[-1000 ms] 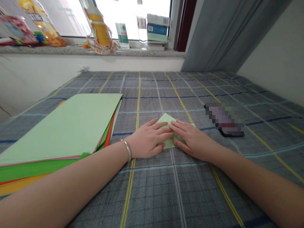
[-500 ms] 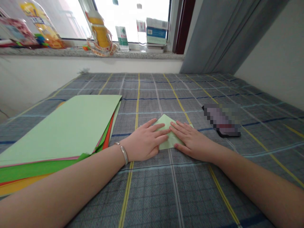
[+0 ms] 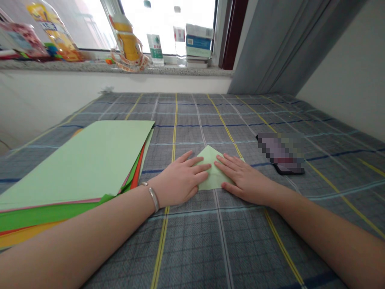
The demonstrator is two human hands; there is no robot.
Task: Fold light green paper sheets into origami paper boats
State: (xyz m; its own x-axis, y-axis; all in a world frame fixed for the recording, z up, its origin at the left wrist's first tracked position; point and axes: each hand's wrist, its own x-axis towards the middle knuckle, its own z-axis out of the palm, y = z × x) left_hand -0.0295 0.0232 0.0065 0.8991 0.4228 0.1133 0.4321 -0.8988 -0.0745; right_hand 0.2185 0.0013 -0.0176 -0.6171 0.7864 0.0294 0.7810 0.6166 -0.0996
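A folded piece of light green paper (image 3: 212, 176) lies flat on the plaid cloth, its pointed corner facing away from me. My left hand (image 3: 182, 178), with a silver bracelet at the wrist, rests palm down on the paper's left part, fingers stretched out. From the other side my right hand (image 3: 242, 178) lies flat over the right part, its fingers also extended. Both hands cover the paper's side edges, so its full outline is partly hidden.
To the left lies a stack of coloured paper sheets (image 3: 90, 160), light green on top. A phone (image 3: 281, 154) with a blurred screen sits at the right. Bottles and boxes (image 3: 198, 42) line the windowsill (image 3: 168, 71) beyond the plaid cloth (image 3: 192, 249).
My left hand has slid slightly left along the paper, uncovering a little more of its middle. My right hand and the paper have hardly moved.
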